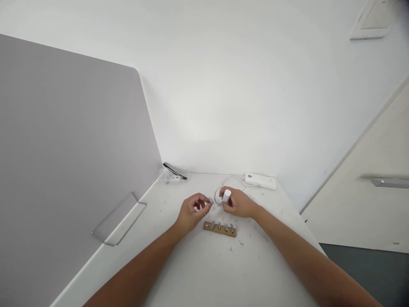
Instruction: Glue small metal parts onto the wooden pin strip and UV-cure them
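Observation:
My left hand (193, 212) pinches a small grey piece (211, 200) between thumb and fingertips; its exact kind is too small to tell. Held nearly upright in my right hand (236, 202) is a white, rounded-end cylinder (226, 195), its lower end partly hidden by the fingers. Beside it curves a thin grey loop (216, 195); whether it joins the cylinder I cannot tell. Both hands are just above the white table, a short gap apart. Just nearer to me lies a brown strip (220, 229) with several grey metal pegs standing in it and a bare round spot at its left end.
A white power strip (260, 181) with a cable sits at the back right. Black and white cables (174, 172) lie in the back left corner. A grey panel (70, 149) rises on the left, near a wire bracket (119, 219). Small dark scraps (241, 242) dot the table (204, 273).

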Motion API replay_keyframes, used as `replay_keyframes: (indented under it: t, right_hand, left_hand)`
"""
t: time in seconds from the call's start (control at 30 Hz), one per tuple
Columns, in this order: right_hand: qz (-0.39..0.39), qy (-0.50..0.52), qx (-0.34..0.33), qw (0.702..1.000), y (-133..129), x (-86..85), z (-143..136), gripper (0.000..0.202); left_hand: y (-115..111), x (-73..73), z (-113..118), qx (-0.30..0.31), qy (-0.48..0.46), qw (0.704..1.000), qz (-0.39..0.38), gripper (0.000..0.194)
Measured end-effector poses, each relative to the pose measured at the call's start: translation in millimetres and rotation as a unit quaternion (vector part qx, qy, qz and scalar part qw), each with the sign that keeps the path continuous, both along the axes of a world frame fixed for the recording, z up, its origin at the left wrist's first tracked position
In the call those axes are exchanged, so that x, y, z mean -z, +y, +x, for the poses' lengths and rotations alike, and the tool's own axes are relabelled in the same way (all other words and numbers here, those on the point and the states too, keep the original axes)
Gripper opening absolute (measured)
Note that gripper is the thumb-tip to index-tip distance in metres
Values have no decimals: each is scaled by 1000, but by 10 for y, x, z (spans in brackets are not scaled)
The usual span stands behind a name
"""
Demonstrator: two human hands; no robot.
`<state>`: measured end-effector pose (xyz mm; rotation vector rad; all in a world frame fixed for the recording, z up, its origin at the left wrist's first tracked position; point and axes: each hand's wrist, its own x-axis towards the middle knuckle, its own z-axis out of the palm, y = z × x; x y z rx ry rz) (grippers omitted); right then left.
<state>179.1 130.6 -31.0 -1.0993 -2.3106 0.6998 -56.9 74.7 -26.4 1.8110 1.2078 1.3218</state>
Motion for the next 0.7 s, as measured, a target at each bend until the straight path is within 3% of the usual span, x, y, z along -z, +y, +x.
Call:
replay_keyframes:
  t: [0.33, 0.7]
  right_hand:
    - [-17, 33, -7, 999, 21, 54, 5, 26]
    - [-32, 10, -24, 999, -17, -228, 49, 18]
  left_hand:
    - [7, 26, -10, -1, 0, 1000, 6, 10]
    - [-3, 18, -29, 1, 21, 1000, -12, 12]
